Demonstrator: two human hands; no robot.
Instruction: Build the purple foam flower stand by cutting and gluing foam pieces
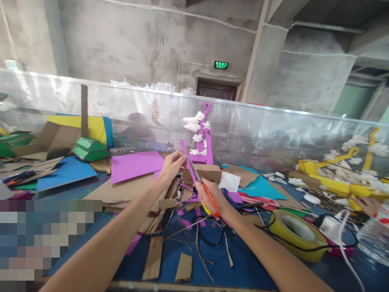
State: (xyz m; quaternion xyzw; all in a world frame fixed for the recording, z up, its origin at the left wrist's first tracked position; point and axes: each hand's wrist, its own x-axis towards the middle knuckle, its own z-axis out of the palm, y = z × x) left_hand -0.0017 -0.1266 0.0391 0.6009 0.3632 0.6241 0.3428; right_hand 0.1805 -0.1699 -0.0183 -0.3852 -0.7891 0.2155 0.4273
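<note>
A perforated metal screen (pixel 243 138) ran across behind the blue worktop (pixel 243 263), which was strewn with card and offcuts. A turquoise sheet (pixel 264 188) lay to the right of the middle, and a purple sheet (pixel 136 165) lay to the left, on top of brown cardboard (pixel 121 192). A purple form with hooked tops (pixel 208 148) stood beyond the hands, white petal-like shapes about it. A wide roll of yellowish tape (pixel 282 239) sat at the right front. The left hand (pixel 173 164) was closed in a pinch; the right hand (pixel 209 196) was wrapped around the handles of the orange-and-yellow scissors (pixel 214 205). The narrow purple strip (pixel 191 169), pinched by the left hand, was held above the middle of the worktop, the blades lying along it. Small purple scraps (pixel 185 223) lay below the hands.
</note>
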